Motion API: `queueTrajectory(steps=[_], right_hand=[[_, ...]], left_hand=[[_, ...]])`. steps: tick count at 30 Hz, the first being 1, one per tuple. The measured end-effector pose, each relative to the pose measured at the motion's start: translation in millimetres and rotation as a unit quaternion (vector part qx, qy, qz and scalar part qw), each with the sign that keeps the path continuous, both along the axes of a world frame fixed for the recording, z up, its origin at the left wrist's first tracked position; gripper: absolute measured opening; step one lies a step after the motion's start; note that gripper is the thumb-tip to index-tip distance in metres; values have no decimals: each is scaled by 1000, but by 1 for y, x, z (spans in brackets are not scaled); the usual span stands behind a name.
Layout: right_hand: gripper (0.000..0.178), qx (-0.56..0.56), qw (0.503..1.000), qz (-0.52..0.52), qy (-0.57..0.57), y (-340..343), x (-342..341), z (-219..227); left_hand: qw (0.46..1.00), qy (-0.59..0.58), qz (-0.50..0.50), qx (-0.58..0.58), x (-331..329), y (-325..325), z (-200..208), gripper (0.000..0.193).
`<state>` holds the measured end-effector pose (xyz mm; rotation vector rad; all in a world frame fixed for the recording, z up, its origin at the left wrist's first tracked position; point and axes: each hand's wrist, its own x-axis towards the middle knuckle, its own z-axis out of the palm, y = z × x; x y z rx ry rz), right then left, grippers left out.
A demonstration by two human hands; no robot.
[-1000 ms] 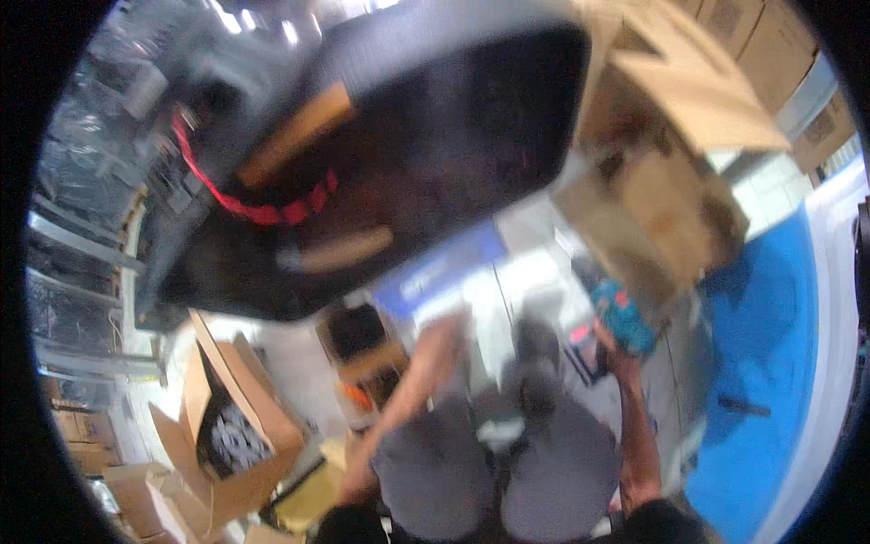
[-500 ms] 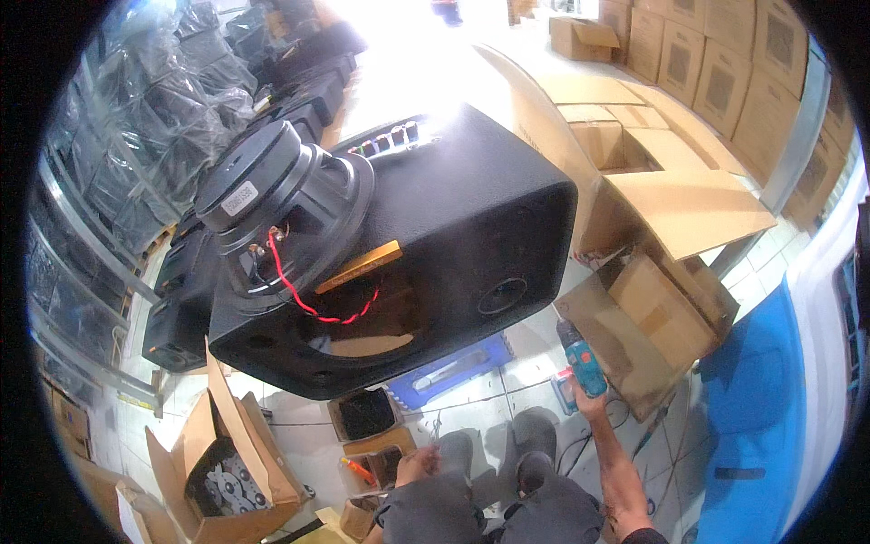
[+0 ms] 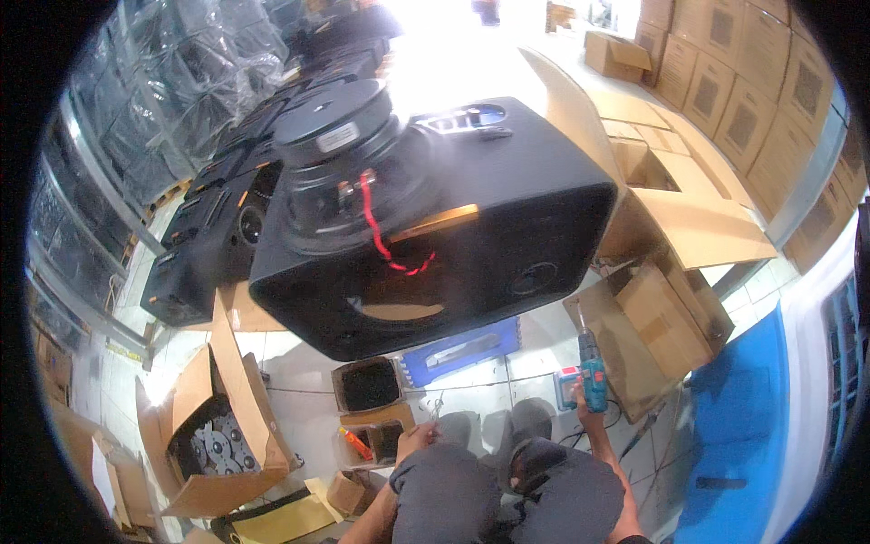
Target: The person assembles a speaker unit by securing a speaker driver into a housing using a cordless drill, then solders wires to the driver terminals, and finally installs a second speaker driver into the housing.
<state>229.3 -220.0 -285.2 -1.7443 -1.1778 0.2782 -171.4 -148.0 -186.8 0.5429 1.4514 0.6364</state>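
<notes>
A large black speaker cabinet (image 3: 517,208) stands in front of my knees. A black woofer driver (image 3: 335,172) rests magnet-up on it, and a red wire (image 3: 376,227) runs from the driver down to a round cut-out. My right hand (image 3: 580,403) grips a teal cordless drill (image 3: 591,376), pointed up beside the cabinet's lower right corner. My left hand (image 3: 415,440) is near my left knee, its fingers pinched on a small thin metal piece, close to a small open box (image 3: 367,385).
A blue tray (image 3: 462,349) lies under the cabinet's front edge. An open cardboard box of round metal parts (image 3: 213,444) sits at left, opened cartons (image 3: 671,308) at right, stacked cartons (image 3: 761,100) behind. More black cabinets (image 3: 199,245) line the left, and a blue mat (image 3: 743,426) lies at right.
The cabinet has swung from looming overhead to lying lower and further off, with its driver in full view. My left hand has drawn back to my knee. The drill hand stays at right.
</notes>
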Motion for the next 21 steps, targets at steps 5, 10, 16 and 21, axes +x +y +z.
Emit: queueTrajectory(steps=[5,10,16,21], right_hand=[[20,-90,973,-161,138,-4,-12,8],[27,-120,966,-92,209,-53,-21,34],[36,-137,951,-33,276,-79,-11,91],[43,-109,930,6,351,-81,10,165]], left_hand=[[995,4,-32,97,-19,-10,-18,30],[996,-56,41,61,-26,-24,-9,27],[991,-70,111,26,-32,-43,1,23],[974,-107,198,34,-42,-48,-30,20]])
